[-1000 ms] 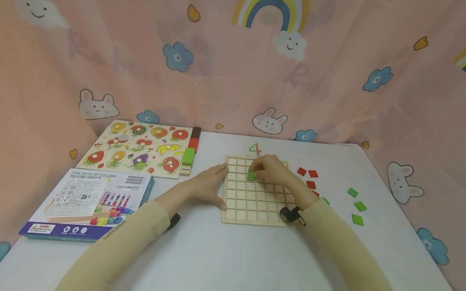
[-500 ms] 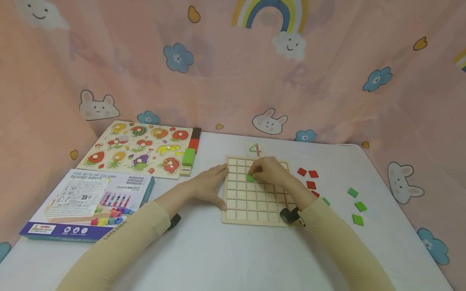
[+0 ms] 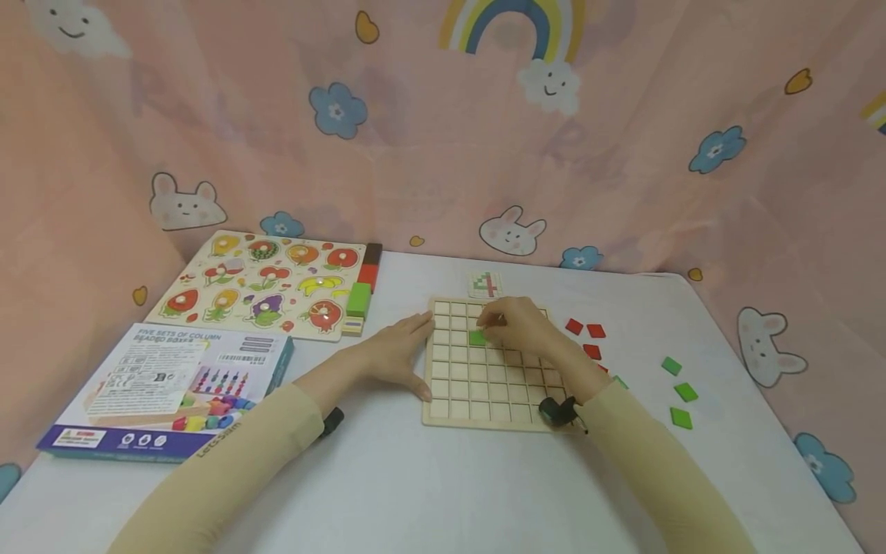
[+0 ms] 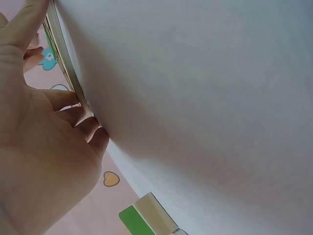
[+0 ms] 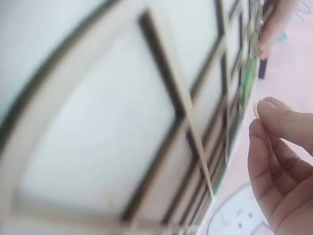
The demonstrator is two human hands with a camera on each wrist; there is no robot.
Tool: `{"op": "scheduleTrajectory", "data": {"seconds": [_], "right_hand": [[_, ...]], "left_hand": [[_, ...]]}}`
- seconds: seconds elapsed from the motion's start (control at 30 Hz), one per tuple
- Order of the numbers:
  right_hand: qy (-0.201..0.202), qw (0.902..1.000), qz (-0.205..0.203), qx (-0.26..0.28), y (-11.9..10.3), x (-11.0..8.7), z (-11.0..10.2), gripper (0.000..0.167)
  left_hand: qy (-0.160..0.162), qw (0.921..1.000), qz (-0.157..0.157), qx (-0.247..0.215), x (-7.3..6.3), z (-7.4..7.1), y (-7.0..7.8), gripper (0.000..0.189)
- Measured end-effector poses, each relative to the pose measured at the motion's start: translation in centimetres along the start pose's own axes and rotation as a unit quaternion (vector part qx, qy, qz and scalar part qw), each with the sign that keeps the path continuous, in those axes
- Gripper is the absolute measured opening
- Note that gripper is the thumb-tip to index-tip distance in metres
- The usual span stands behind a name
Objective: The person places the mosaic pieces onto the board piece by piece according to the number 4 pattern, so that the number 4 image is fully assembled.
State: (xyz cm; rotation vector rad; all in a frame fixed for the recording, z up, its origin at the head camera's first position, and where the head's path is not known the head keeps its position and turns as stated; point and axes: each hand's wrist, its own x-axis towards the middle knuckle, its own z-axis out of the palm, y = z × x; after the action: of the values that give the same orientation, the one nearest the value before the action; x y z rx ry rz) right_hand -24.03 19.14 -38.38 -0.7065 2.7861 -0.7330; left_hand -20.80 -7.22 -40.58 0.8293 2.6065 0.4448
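Observation:
A wooden grid board lies flat on the white table, with one green square tile in a cell of its upper left part. Just right of that tile is my right hand; its thumb and index fingertips meet, and the right wrist view shows nothing between them. That view also shows the green tile lying in the board, apart from the fingertips. My left hand rests along the board's left edge with thumb and fingers spread. In the left wrist view its fingertips touch the board's side.
A small pattern card lies behind the board. Red tiles and green tiles are scattered to the right, some partly hidden by my right arm. At left are a fruit puzzle, a boxed bead set and coloured blocks.
My right hand has let go of the green tile and drawn slightly to the right, leaving more of the tile visible in its cell. The left hand stays in place.

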Motion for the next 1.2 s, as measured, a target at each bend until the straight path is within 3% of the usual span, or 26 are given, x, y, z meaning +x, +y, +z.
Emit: {"op": "scheduleTrajectory", "data": {"seconds": [0.27,0.6,0.83,1.0,1.2], "right_hand": [[0.032,0.9986,0.038,-0.018,3.1,-4.0,-3.4,0.019],[0.032,0.9882,0.143,-0.043,9.5,-11.7,-7.9,0.024],[0.023,0.9854,0.162,-0.047,15.1,-16.7,-11.1,0.030],[-0.010,0.9846,0.173,-0.024,18.0,-19.4,-12.0,0.031],[-0.076,0.9810,0.177,0.022,19.9,-21.2,-11.8,0.033]], "left_hand": [[0.003,1.0000,0.002,0.001,0.0,0.1,-0.1,0.129],[0.004,1.0000,0.001,-0.001,0.0,0.0,-0.1,0.129],[0.004,0.9999,0.006,-0.008,0.1,0.0,-0.3,0.128],[0.002,0.9999,0.004,-0.009,0.0,0.0,-0.3,0.128],[0.003,0.9999,0.004,-0.009,0.0,0.1,-0.2,0.128]]}}
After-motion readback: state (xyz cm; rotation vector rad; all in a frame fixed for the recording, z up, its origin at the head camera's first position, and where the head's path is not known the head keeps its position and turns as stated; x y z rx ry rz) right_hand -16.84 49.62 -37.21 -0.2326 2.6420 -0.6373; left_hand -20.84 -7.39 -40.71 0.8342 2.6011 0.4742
